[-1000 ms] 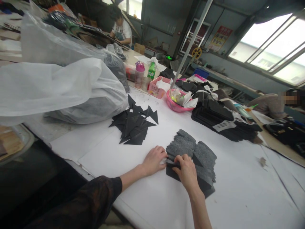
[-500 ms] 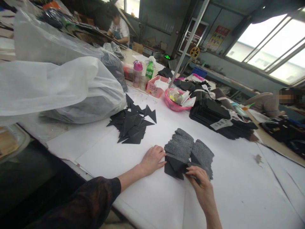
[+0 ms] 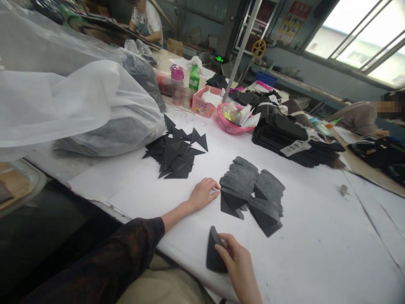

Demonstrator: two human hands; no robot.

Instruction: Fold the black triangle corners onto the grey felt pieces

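Between the thumb and fingers of my right hand point(image 3: 237, 259) is a black triangular piece point(image 3: 213, 253), tilted up at the table's near edge. My left hand point(image 3: 204, 194) lies on the white table, its thumb and fingers slightly apart, with the tips at the left corner of a spread of overlapping black pieces point(image 3: 232, 202). Farther back in that spread, fuzzy grey faces point(image 3: 238, 179) show in two groups. Beyond my left hand lies a loose heap of black triangular pieces point(image 3: 177, 156).
A large whitish plastic bag point(image 3: 126, 114) bulges over the left side. Behind stand a pink basin point(image 3: 232, 126), a pink box point(image 3: 202, 107), a green bottle point(image 3: 194, 78) and a stack of black pieces point(image 3: 284, 135). Two people point(image 3: 148, 21) sit farther off, one at the right.
My right hand has moved from the spread toward the table's near edge, carrying a black triangular piece. My left hand stays at the spread's left corner. The view has tipped down slightly.
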